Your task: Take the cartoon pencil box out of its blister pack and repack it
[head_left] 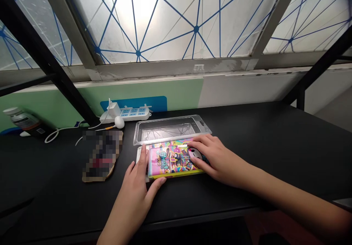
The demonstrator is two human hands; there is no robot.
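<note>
A flat rectangular box point(173, 159) with bright cartoon print and a yellow front edge lies on the black desk. My left hand point(141, 181) holds its left end, thumb along the front edge and index finger stretched up the side. Over the right end, my right hand point(213, 155) grips with bent fingers on the printed top, partly covering a cartoon face. A white edge shows under the box at its left. Just behind it rests a clear plastic tray point(167, 129), touched by neither hand.
A pixelated item point(103, 159) with a brown edge lies to the left. Behind it are a white power strip point(134, 113) with a plugged charger and a white cable. A bottle point(24, 120) stands far left. Black metal frame bars point(52, 69) slant up at both sides.
</note>
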